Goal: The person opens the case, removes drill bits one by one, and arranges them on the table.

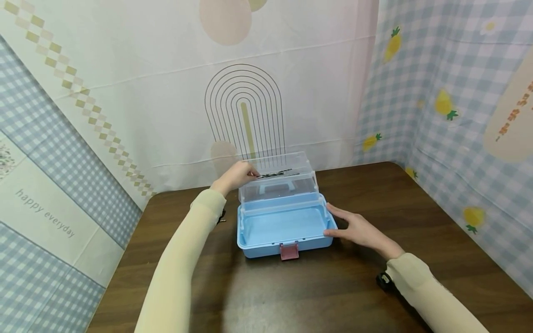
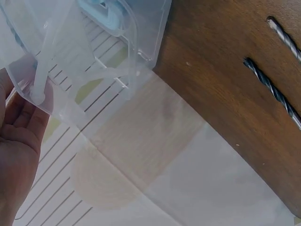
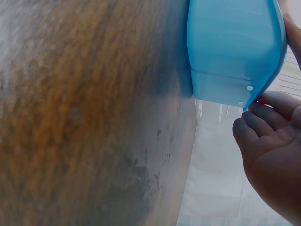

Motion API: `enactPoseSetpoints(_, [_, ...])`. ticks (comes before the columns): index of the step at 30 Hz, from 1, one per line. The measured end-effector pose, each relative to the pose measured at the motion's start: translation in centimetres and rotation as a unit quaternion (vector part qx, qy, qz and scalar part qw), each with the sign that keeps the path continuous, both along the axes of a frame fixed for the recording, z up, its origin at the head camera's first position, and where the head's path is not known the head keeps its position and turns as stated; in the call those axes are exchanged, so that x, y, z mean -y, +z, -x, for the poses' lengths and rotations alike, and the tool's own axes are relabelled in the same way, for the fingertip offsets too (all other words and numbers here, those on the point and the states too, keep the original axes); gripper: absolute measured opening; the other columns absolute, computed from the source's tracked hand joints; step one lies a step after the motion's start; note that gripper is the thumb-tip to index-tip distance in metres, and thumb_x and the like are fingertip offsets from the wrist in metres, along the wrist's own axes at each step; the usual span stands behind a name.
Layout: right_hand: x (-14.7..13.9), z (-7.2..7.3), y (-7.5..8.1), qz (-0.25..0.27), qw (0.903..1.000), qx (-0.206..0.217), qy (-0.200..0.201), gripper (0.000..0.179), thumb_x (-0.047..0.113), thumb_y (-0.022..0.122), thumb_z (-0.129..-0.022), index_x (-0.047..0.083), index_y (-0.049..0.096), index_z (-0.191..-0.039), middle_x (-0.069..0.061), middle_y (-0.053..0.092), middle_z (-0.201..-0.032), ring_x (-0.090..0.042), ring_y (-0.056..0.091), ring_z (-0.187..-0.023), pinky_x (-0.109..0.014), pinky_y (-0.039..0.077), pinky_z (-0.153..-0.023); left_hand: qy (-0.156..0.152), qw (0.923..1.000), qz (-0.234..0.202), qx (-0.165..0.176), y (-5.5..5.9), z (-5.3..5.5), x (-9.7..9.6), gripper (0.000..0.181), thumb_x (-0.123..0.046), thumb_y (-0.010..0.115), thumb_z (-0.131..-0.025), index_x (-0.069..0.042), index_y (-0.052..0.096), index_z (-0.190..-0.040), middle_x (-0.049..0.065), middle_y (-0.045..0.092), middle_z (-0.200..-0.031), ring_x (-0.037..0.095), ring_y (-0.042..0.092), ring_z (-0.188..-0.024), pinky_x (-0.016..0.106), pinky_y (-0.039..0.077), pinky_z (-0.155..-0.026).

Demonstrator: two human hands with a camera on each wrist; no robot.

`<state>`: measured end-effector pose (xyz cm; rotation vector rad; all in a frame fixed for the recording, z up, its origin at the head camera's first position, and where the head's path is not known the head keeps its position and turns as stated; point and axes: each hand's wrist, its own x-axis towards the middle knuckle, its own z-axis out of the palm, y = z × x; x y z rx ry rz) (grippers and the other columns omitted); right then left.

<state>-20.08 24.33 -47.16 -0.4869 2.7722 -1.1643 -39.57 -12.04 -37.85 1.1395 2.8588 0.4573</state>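
Note:
A light blue plastic toolbox (image 1: 287, 224) stands open on the table, its clear lid (image 1: 283, 159) raised at the back. My left hand (image 1: 237, 176) grips the left edge of the raised clear plastic, fingers curled round a corner in the left wrist view. Beside those fingertips, dark spiral drill bits (image 1: 275, 174) show on or through the clear plastic. My right hand (image 1: 354, 227) holds the toolbox's right rim, thumb near the front corner and fingers farther back. In the right wrist view the fingers (image 3: 265, 117) touch the rim from outside. The box floor holds nothing visible.
Two more drill bits (image 2: 273, 89) lie on the brown table (image 1: 291, 296), left of the box and mostly hidden by my left arm in the head view. A pink latch (image 1: 289, 251) hangs from the box front. Patterned cloth (image 1: 175, 115) hangs behind the table.

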Motion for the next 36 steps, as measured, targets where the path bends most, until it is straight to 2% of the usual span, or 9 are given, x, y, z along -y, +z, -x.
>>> enactPoseSetpoints(6, [0.0,0.0,0.1,-0.002,1.0,-0.001,0.002,0.094,0.06,0.07,-0.087,0.019,0.028,-0.16,-0.013,0.026,-0.164,-0.039,0.029,-0.146,-0.065,0.033,-0.11,-0.012,0.9998,0.002,-0.015,0.1,-0.2,0.1,0.019,-0.004,0.065,-0.098,-0.003,0.077,-0.112,0.013,0.074,-0.112,0.027,0.07,-0.105,0.036,0.056,-0.089])
enactPoseSetpoints(15, [-0.2,0.0,0.0,0.0,1.0,-0.001,0.003,0.094,0.059,0.071,-0.087,0.018,0.029,-0.16,-0.012,0.026,-0.164,-0.039,0.029,-0.146,-0.064,0.033,-0.11,0.009,0.9997,-0.023,0.006,0.7,-0.3,0.2,0.022,-0.003,0.06,-0.1,0.001,0.074,-0.116,0.015,0.073,-0.113,0.028,0.068,-0.107,0.038,0.054,-0.093])
enactPoseSetpoints(21, [-0.2,0.1,-0.1,0.001,1.0,-0.001,0.006,0.093,0.059,0.071,-0.088,0.018,0.028,-0.16,-0.012,0.026,-0.164,-0.039,0.03,-0.146,-0.064,0.033,-0.11,0.012,0.9989,-0.045,-0.002,1.6,-0.4,0.4,0.022,-0.003,0.058,-0.101,0.001,0.074,-0.116,0.016,0.073,-0.113,0.028,0.068,-0.104,0.038,0.055,-0.091])
enactPoseSetpoints(27, [-0.2,0.1,0.0,0.004,1.0,0.003,0.006,0.094,0.058,0.072,-0.087,0.018,0.028,-0.16,-0.011,0.026,-0.164,-0.039,0.029,-0.147,-0.064,0.032,-0.111,0.033,0.9965,-0.076,0.0,2.9,-0.4,0.8,0.021,-0.004,0.059,-0.102,0.0,0.074,-0.116,0.015,0.072,-0.112,0.027,0.067,-0.1,0.039,0.055,-0.088])
enactPoseSetpoints(36, [-0.2,0.0,0.1,0.005,1.0,0.001,0.007,0.093,0.058,0.071,-0.088,0.019,0.028,-0.16,-0.011,0.026,-0.164,-0.039,0.029,-0.146,-0.065,0.032,-0.11,0.045,0.9949,-0.091,-0.002,3.3,-0.4,2.1,0.02,-0.005,0.059,-0.102,-0.001,0.073,-0.115,0.014,0.072,-0.111,0.027,0.067,-0.1,0.04,0.054,-0.089])
